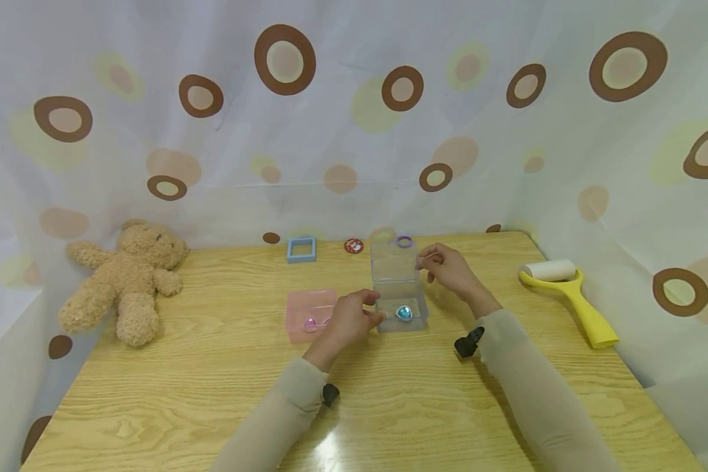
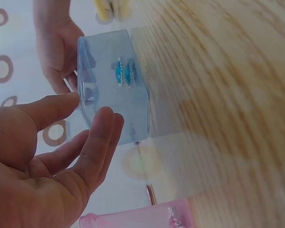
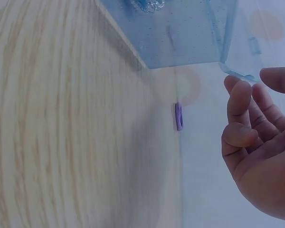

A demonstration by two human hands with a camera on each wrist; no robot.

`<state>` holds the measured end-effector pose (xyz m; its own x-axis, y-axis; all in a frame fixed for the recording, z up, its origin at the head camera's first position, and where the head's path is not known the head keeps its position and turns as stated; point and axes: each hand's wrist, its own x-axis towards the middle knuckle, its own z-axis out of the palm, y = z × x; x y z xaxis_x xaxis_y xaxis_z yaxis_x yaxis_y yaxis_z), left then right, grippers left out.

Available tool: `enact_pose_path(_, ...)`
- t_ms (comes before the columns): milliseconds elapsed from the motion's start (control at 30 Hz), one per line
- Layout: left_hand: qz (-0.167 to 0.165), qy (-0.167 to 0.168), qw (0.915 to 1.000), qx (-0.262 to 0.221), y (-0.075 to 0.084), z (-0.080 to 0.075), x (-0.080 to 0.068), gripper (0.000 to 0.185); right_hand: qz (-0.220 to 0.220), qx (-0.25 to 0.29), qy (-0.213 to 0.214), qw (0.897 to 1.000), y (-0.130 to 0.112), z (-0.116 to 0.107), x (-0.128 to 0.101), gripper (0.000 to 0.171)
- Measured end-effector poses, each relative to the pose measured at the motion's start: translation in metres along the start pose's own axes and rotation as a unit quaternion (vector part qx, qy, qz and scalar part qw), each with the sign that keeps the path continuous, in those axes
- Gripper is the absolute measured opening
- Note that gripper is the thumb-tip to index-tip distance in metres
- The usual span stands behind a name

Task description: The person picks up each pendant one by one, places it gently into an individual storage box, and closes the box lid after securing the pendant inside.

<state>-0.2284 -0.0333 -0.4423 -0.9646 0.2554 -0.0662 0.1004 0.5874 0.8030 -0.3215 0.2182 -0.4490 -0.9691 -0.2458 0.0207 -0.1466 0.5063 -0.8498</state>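
A clear plastic box (image 1: 398, 314) stands mid-table with its lid (image 1: 393, 262) raised upright. A blue gem (image 1: 404, 313) lies inside it. My left hand (image 1: 373, 308) grips the box's left side, thumb and index finger against its wall (image 2: 114, 90). The gem (image 2: 124, 72) shows through that wall. My right hand (image 1: 423, 262) pinches the lid's upper right corner. In the right wrist view its fingertips (image 3: 237, 92) sit at the lid's corner (image 3: 237, 72). A pink box (image 1: 310, 314) with a pink gem (image 1: 311, 322) lies just left of my left hand.
A teddy bear (image 1: 126, 282) lies at the left. A yellow lint roller (image 1: 572, 292) lies at the right. Along the back edge sit a blue square frame (image 1: 302, 250), a red disc (image 1: 353, 246) and a purple ring (image 1: 404, 242). Spotted curtains close in the table.
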Motion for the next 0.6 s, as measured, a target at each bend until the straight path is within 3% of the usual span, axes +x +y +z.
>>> enact_pose_path(400, 0.013, 0.000, 0.9998, 0.013, 0.0008, -0.0010, -0.0014, 0.044, 0.001, -0.010, 0.005, 1.000, -0.0042, -0.0058, -0.0041, 0.037)
enact_pose_path(600, 0.007, 0.001, 0.9999, 0.010, 0.0014, -0.0010, -0.0009, 0.044, 0.015, 0.026, -0.010, 1.000, -0.0057, -0.0094, -0.0096, 0.044)
